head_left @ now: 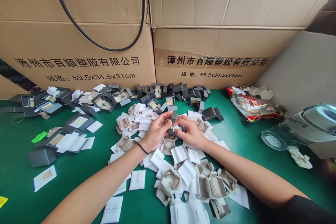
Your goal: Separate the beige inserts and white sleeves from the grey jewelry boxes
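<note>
Over the middle of the pile, my left hand (157,131) grips a small dark grey jewelry box (173,116) between thumb and fingers. The fingers of my right hand (191,131) are bent in against the same box from the other side, with a bit of something pale showing between the hands. Their tips partly hide the box's inside. Below and around both hands lie white printed cards (157,158) and crumpled grey-white cardboard inserts (170,180). Just beyond the hands stands an open dark box (170,102) with a yellowish piece inside.
Several opened dark boxes (105,103) line the back of the green table (86,171), against large cartons (105,38). On the left sit more boxes (42,155) and a green scrap (39,137). A snack bag (252,105) and a clear bottle (294,129) lie right. A black cable (105,47) hangs above.
</note>
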A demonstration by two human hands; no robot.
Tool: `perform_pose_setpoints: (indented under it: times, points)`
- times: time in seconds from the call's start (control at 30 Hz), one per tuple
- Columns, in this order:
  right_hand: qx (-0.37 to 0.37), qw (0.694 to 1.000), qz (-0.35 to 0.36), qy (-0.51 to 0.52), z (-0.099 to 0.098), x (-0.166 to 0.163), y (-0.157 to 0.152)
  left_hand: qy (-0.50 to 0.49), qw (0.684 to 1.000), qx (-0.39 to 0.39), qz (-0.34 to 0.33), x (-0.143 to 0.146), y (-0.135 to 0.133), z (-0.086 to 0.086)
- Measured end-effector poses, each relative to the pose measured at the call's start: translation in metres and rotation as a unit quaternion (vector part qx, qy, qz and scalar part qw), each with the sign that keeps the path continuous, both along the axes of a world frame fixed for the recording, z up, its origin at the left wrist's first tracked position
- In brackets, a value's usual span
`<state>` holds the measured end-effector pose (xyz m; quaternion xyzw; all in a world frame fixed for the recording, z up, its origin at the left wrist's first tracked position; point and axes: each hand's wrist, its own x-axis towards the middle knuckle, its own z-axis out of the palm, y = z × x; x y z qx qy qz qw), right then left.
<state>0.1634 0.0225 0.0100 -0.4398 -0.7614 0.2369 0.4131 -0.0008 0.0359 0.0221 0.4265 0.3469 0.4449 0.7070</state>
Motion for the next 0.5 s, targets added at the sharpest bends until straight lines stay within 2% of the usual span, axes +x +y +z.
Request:
perform_pose_setpoints:
  times: [0.13, 0.5]
  points:
    - [-0.006, 0.999, -0.043, 0.019, -0.0010, -0.0041, -0.0043, 0.002, 1.000, 0.019, 0.007, 0.0012, -0.0009, 0.0012]
    - [-0.035, 0.998, -0.051, 0.017, 0.0006, -0.0003, -0.0049, 0.023, 0.999, 0.026, 0.019, 0.0005, 0.0001, -0.0016]
